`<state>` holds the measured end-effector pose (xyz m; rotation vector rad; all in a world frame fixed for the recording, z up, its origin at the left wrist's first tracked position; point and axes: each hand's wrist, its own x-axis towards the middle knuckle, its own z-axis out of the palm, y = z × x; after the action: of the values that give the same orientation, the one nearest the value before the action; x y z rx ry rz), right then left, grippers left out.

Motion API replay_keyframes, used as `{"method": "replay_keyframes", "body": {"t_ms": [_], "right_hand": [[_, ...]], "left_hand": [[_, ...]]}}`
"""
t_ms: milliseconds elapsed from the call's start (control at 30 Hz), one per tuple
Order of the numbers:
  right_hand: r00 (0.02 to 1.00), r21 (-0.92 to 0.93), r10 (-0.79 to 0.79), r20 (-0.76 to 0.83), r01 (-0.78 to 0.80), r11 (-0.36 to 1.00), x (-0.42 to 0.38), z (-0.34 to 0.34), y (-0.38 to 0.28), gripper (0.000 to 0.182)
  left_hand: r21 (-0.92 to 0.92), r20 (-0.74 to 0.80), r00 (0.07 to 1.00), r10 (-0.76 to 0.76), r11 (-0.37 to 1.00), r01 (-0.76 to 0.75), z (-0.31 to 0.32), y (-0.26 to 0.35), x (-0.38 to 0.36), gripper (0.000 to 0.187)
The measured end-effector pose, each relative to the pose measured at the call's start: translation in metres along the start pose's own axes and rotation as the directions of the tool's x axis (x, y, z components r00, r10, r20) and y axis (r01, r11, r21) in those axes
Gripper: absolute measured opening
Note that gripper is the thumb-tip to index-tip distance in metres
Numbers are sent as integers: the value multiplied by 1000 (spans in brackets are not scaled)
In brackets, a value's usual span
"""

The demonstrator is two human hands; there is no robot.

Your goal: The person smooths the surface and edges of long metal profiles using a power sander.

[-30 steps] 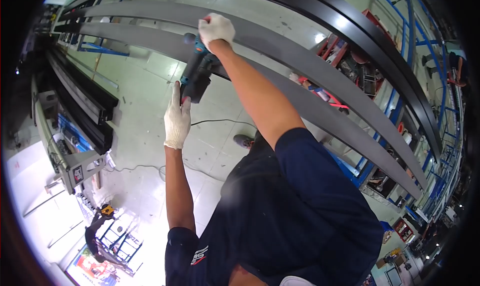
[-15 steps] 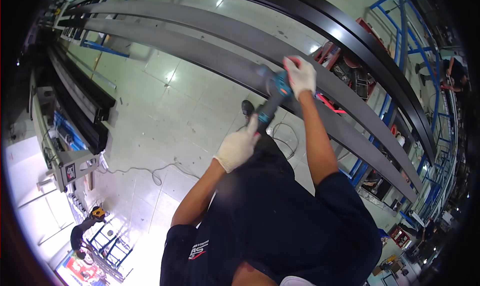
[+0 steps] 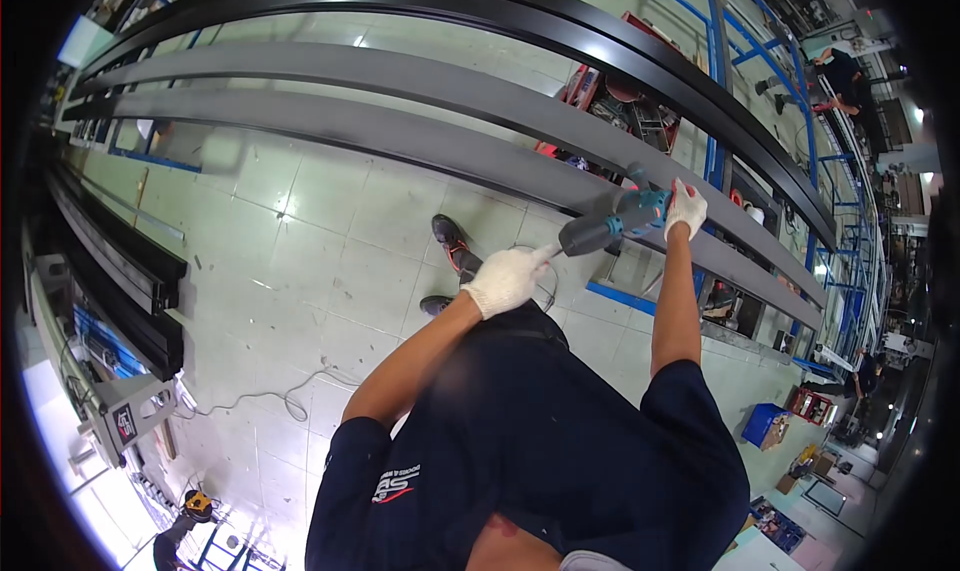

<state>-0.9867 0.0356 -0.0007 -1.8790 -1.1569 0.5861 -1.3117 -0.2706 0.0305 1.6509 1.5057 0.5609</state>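
Note:
A teal and black angle grinder (image 3: 612, 221) lies across the nearer grey bar (image 3: 440, 149), slightly blurred, its head over the bar. My right hand (image 3: 687, 211), in a white knit glove with red on the fingers, is closed around the head end. My left hand (image 3: 505, 283), gloved too, is closed at the black rear end of the tool, its fingers pointing along it. The grinder's disc is largely hidden. Just beyond runs a second long grey bar (image 3: 400, 69), parallel to the first.
Glossy black profiles (image 3: 440, 1) span the far side. Beneath the bars stand a red toolbox (image 3: 625, 111) and blue frames (image 3: 715, 71). Black profiles (image 3: 110, 261) lie at left. A cable (image 3: 290, 401) loops over the tiled floor. Another person (image 3: 840, 79) stands at far right.
Both hands have moved the grinder to the right along the nearer bar, and it now lies flatter in view. The camera view has shifted, and my shoes now show.

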Motion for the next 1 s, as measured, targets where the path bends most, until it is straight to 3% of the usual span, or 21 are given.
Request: {"method": "replay_keyframes", "body": {"t_ms": [67,233,333,400,467,533,600,633,767,867,900,1000], "right_hand": [[999,-206,-40,3,40,978,-8,16,-20,37],[978,-240,-103,180,145,960,-79,98,-93,39],[933,-195,-265,243,315,929,-137,165,-140,42],[897,-138,-257,359,323,936,-177,208,-180,45],[797,-131,-431,424,525,841,-214,255,-215,47],[477,-72,-684,553,845,531,-243,287,-256,48],[112,143,-723,681,949,282,-264,313,-295,50],[-65,214,-651,756,965,152,-272,328,-314,57],[-62,215,-434,899,925,312,-324,357,-344,59],[-69,176,-287,956,915,364,-343,366,-364,53],[-69,137,-172,983,897,420,-347,366,-373,48],[-11,83,-195,981,928,364,-345,380,-364,47]], "left_hand": [[-10,11,995,-97,995,97,-26,-2,-16,45],[-106,-237,933,-270,962,251,-56,-33,-75,40],[-211,-369,850,-376,924,317,-77,-57,-115,38],[-218,-516,767,-382,924,314,-85,-76,-137,38],[-277,-523,670,-527,848,452,-111,-75,-154,37],[-312,-538,575,-616,779,543,-132,-75,-170,36],[-325,-582,497,-644,744,584,-148,-81,-179,35],[-291,-666,480,-571,791,538,-150,-87,-182,36],[-336,-719,355,-597,747,574,-161,-87,-189,37],[-337,-730,342,-592,747,574,-162,-79,-193,37],[-337,-726,343,-597,742,579,-163,-74,-194,37],[-382,-693,351,-630,733,562,-158,-65,-198,37]]}}
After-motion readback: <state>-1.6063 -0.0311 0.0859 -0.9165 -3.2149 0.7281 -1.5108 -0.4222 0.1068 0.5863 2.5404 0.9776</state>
